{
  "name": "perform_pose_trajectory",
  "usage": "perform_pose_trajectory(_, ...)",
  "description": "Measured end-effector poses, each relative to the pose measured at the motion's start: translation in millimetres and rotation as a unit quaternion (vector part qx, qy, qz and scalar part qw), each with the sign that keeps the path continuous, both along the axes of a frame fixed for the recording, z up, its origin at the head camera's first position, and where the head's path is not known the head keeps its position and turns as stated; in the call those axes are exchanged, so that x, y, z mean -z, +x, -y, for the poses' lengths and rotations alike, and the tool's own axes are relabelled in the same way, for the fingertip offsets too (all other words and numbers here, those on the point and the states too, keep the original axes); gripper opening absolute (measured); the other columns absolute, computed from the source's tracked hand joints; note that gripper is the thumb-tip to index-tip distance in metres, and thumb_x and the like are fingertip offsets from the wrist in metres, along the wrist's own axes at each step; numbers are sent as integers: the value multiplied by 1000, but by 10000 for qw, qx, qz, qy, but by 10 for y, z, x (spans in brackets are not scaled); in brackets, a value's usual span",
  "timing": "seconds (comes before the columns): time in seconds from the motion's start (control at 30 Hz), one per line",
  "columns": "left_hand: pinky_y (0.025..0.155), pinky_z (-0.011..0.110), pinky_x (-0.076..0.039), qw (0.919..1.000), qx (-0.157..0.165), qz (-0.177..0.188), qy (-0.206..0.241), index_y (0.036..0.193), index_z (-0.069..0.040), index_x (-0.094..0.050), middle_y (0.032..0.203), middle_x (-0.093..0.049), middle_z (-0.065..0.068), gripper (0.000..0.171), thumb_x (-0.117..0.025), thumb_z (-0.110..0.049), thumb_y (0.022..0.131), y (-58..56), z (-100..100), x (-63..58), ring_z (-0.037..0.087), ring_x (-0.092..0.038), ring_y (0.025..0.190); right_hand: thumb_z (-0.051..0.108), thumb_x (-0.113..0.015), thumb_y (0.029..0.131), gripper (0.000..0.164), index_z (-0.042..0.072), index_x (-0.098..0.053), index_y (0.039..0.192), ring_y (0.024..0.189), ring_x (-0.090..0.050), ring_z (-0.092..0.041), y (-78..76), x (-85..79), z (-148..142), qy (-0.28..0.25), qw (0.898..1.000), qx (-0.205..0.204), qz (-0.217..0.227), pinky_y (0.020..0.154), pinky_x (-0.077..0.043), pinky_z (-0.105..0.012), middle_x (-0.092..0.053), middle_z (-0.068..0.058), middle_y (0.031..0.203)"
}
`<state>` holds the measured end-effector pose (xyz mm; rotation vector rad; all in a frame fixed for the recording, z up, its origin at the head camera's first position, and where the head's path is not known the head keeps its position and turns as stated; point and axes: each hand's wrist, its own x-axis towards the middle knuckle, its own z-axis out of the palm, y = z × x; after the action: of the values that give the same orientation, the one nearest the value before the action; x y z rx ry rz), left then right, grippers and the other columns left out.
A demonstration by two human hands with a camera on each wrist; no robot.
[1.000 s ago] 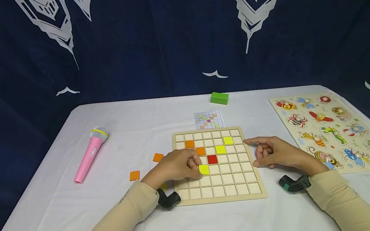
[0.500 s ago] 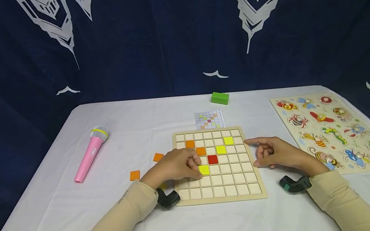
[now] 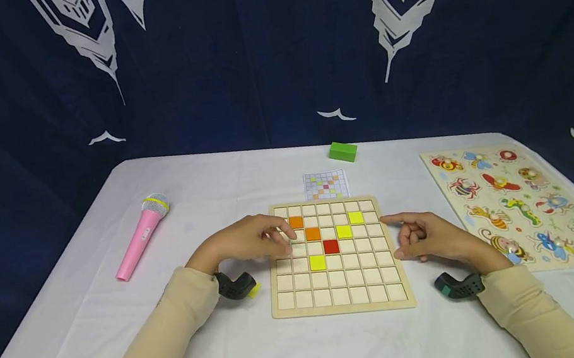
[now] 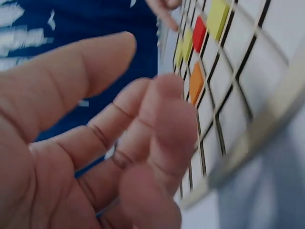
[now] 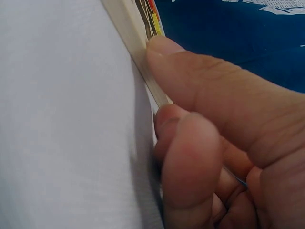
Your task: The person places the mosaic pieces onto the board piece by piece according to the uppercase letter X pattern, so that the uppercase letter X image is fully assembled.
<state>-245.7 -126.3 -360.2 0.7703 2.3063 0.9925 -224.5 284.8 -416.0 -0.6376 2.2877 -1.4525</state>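
Observation:
A square wooden grid board [image 3: 345, 311] lies on the table with two orange tiles [image 3: 312, 234], a red tile [image 3: 331, 247] and three yellow tiles [image 3: 317, 262] in its cells. Over its left edge hovers my left hand [image 3: 242, 239]. Its fingers are loosely bent, and the left wrist view shows nothing between thumb and fingers. My right hand [image 3: 427, 239] touches the board's right edge with thumb and index fingertips; its other fingers are bent. A loose yellow tile [image 3: 255, 291] shows partly beside the left wrist strap.
Behind the board lies a printed pattern card [image 3: 326, 185], with a green block [image 3: 343, 152] farther back. A pink microphone [image 3: 138, 243] lies at the left. An insect picture puzzle board [image 3: 521, 201] occupies the right side. A dark blue curtain [image 3: 253, 50] hangs behind the table.
My left hand has lifted from beside the lower yellow tile and moved left and back. Two loose orange tiles on the table are now hidden behind it. The right hand stays in place.

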Motion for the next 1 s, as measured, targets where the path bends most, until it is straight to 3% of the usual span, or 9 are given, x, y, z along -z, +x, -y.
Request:
perform_pose_trajectory(0.13,68,27,-45,9977,-218,479,436,131,-3,-69,95,-68,4,31,-72,-14,102,-127,167,37,18,-56,74,-3,-82,92,75,-18,-42,153,62,-51,-7,-4,8,0,31,10000,1,-3,54,-48,-24,-65,-5,86)
perform_pose_trajectory(0.27,67,26,-43,9957,-443,550,595,130,-1,-69,97,-66,4,32,-71,-13,100,-220,332,81,18,-53,74,-2,-82,91,75,-18,-43,153,62,-50,-6,-12,16,-3,86,10000,32,38,55,-48,-24,-65,-5,86)
perform_pose_trajectory(0.53,70,25,-44,9914,-924,721,590,126,-1,-72,112,-71,5,37,-78,-8,90,-345,560,223,17,-60,85,-3,-82,92,74,-18,-43,152,62,-50,-6,-12,18,-2,37,10000,12,-17,54,-48,-24,-65,-4,85)
perform_pose_trajectory(0.73,85,25,-49,9913,-972,655,598,124,2,-73,115,-72,7,45,-83,-1,81,-410,641,315,17,-62,99,-2,-82,92,74,-19,-43,152,62,-51,-6,-5,8,-6,47,10000,17,6,55,-48,-24,-65,-4,85)
perform_pose_trajectory(1.0,69,23,-44,9899,-1151,725,394,122,3,-74,107,-67,7,47,-87,7,77,-409,693,351,15,-51,74,-3,-81,92,74,-18,-42,153,62,-51,-6,-20,27,-9,29,10000,-19,-1,55,-48,-23,-64,-4,86)
